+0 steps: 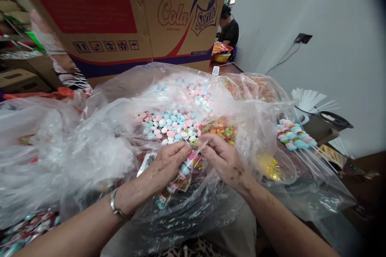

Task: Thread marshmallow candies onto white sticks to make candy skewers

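Note:
My left hand (167, 165) is closed on a white stick (199, 149) threaded with pastel candies (185, 168), over printed wrappers (177, 184). My right hand (221, 156) pinches the same stick at its upper end, fingers pressed together. Both hands hover above a large clear plastic bag (99, 144) holding pink, white and blue heart candies (169, 126) and a patch of small colourful ring candies (221, 130). A metal bracelet sits on my left wrist.
A big Cola Sprite cardboard box (126, 16) stands behind the bag. To the right lie finished candy skewers (294, 136), a container of white sticks (309, 102) and a dark pot (325, 124). Another person (229, 28) sits at the back.

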Motion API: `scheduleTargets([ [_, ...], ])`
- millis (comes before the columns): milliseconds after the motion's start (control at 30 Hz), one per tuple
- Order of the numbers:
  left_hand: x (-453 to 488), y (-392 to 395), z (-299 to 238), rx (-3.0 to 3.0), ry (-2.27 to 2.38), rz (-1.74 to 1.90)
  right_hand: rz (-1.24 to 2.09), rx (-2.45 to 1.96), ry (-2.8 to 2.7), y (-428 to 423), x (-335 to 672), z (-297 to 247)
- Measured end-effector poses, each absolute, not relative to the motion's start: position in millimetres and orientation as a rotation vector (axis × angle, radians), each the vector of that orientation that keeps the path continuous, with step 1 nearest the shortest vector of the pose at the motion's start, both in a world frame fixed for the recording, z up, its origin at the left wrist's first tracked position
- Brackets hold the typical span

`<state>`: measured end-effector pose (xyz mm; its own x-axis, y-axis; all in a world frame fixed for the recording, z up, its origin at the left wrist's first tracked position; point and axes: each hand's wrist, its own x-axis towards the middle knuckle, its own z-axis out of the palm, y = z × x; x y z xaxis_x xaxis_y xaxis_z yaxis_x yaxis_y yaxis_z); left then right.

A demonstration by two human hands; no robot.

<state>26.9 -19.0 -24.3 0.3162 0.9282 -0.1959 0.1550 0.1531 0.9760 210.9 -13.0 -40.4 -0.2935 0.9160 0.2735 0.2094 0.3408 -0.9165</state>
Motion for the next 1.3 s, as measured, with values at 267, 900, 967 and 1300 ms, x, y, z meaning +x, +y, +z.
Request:
scheduleTargets([
  [267, 31.6, -11.2, -30.6, 1.142, 1.045, 0.881, 1.298, -1.174, -1.538, -20.4, 193.3, -46.8],
  [900, 11.6, -18.3, -38.8, 0.784, 0.622, 0.456, 0.461, -0.824, -2.062, -28.9, 205.8, -43.8],
  [967, 9.9, -18.2, -40.4, 0.794, 0.635, 0.427, 0.527, -0.894, -2.014, -32.9, 202.3, -43.9],
  [1300, 13.8, -28.6, -34.1, 0.87, 0.873, 0.443, -0.232, -0.937, -2.128, -54.0, 206.2, -50.4],
])
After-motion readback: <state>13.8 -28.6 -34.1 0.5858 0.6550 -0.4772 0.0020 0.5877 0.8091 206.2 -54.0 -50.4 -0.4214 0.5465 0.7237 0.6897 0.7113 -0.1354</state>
